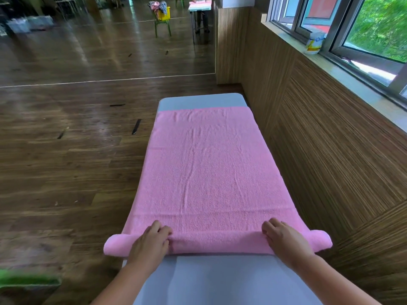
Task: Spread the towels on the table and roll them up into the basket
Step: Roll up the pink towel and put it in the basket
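Forearms stretch from 6 o'c over bare grey worktop (220, 280), both hands on the near end of a pink towel (209, 168). Left hand (149, 243) at 7 o'c sits palm down on the roll (217, 242) formed at that end, fingers curled over its top, tips touching the flat cloth just beyond. Right hand (284, 238) at 5 o'c is the same: palm on roll, fingers bent round its far side. Roll is thin and runs 9-to-3 across the worktop, w/ both ends sticking out past the worktop edges, outside each hand. Rest of towel lies flat toward 12 o'c, a few long creases down the middle, sides just over both edges. A strip of grey worktop shows past its far end. Wood floor (66, 172) at 9 o'c w/ dark marks. Wood-panel wall (330, 161) along 3 o'c, window (374, 29) above at 1–2 o'c, white-yellow tub (313, 44) on the sill. Blurred green thing (28, 280) at 8 o'c, can't tell what. Far off near 12 o'c, yellow basket (164, 13) w/ cloths sits on a green chair (163, 26).
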A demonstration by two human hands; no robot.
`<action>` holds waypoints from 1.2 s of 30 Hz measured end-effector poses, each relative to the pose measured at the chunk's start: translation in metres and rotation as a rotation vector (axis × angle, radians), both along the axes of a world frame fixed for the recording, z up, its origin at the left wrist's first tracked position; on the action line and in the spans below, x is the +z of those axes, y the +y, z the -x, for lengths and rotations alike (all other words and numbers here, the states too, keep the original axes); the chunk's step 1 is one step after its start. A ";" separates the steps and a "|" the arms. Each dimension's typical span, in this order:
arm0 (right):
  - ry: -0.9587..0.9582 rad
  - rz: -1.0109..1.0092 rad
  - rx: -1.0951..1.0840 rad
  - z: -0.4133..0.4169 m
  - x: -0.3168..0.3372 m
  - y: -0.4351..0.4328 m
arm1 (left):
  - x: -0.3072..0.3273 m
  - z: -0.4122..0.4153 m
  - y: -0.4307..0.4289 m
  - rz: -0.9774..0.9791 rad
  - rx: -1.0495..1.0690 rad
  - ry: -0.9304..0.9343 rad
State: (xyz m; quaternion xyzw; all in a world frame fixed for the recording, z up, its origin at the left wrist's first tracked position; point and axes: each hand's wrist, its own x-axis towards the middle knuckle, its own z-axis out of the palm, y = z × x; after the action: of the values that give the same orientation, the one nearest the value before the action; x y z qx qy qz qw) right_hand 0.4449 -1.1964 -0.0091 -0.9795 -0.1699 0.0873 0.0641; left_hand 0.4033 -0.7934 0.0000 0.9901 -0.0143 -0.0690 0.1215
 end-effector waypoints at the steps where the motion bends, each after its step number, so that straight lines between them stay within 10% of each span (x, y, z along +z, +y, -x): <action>1: 0.034 -0.009 -0.036 0.001 -0.004 -0.001 | 0.000 0.001 -0.002 0.002 0.010 -0.009; 36: 0.055 0.071 0.089 -0.007 0.013 0.005 | -0.005 0.001 0.010 -0.135 -0.086 -0.002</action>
State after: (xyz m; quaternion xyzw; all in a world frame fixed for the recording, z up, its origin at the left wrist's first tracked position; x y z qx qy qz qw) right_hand 0.4516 -1.1913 0.0041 -0.9698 -0.2083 0.1230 0.0301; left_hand 0.4025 -0.7832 -0.0046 0.9946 -0.0521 -0.0738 0.0515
